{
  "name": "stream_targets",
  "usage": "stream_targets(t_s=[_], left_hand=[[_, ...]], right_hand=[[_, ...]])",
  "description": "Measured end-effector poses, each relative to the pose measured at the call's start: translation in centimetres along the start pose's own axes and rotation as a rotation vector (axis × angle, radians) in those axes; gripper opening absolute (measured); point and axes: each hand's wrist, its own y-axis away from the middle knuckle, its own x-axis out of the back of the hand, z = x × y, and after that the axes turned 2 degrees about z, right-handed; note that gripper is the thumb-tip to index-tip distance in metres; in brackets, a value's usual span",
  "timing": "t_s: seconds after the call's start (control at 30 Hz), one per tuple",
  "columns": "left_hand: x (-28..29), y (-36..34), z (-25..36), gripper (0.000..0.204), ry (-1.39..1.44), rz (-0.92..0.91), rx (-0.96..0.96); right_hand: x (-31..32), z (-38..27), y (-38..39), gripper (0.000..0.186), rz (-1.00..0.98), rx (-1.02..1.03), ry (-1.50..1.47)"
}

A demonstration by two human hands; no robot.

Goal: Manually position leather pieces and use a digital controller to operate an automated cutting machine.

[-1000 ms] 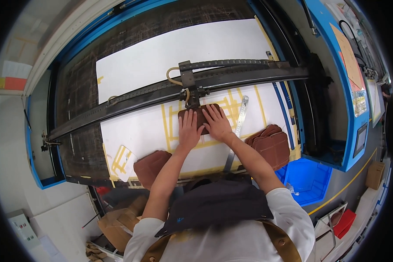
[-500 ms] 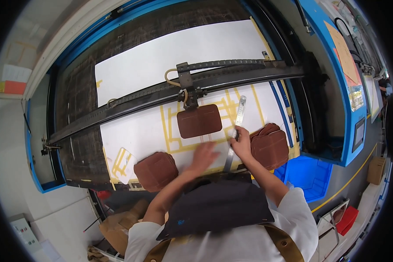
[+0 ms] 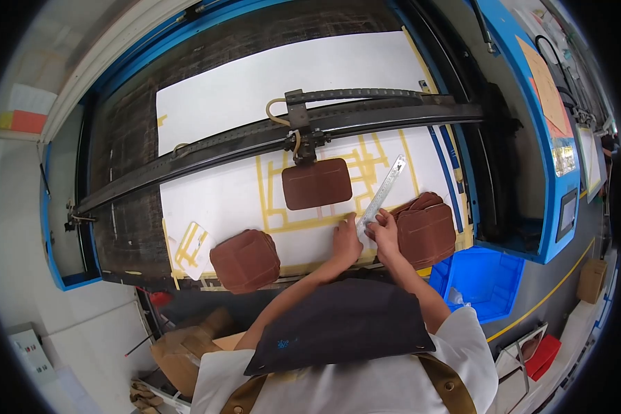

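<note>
A steel ruler (image 3: 386, 182) lies diagonally on the white sheet with yellow tape, its lower end between my hands. My left hand (image 3: 346, 240) is closed at that end, fingers curled on it. My right hand (image 3: 383, 233) grips the ruler just to its right. A brown rounded leather-like piece (image 3: 316, 186) lies flat just below the machine's carriage, above my hands. A stack of similar brown pieces (image 3: 244, 262) sits to the left, another stack (image 3: 424, 234) to the right. A small taped white template (image 3: 193, 248) lies beside the left stack.
The black gantry (image 3: 207, 155) with its carriage (image 3: 299, 138) spans the blue-framed machine bed (image 3: 127, 138). A blue plastic bin (image 3: 486, 276) stands below the bed's right corner, cardboard (image 3: 186, 352) at lower left, a control housing (image 3: 555, 186) at right.
My hands have come off the brown piece and moved down and together onto the ruler. The ruler's upper end has tilted rightward.
</note>
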Motion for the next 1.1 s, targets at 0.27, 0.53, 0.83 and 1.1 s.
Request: stream_targets(t_s=[0.27,0.53,0.83,1.1], left_hand=[[0.4,-0.3,-5.0,0.029,0.699,-0.414,0.273],[4.1,1.6,-6.8,0.066,0.583,-0.085,0.254],[4.4,2.0,-7.4,0.065,0.186,0.076,0.022],[3.9,2.3,-7.4,0.061,0.233,0.044,0.008]], right_hand=[[-0.7,0.6,-0.3,0.075,-0.036,0.281,0.357],[-7.2,1.1,-3.1,0.082,-0.24,0.629,0.725],[-10.9,0.8,-4.2,0.086,-0.277,0.619,0.953],[-11.5,-0.1,-4.4,0.086,-0.34,0.614,1.109]])
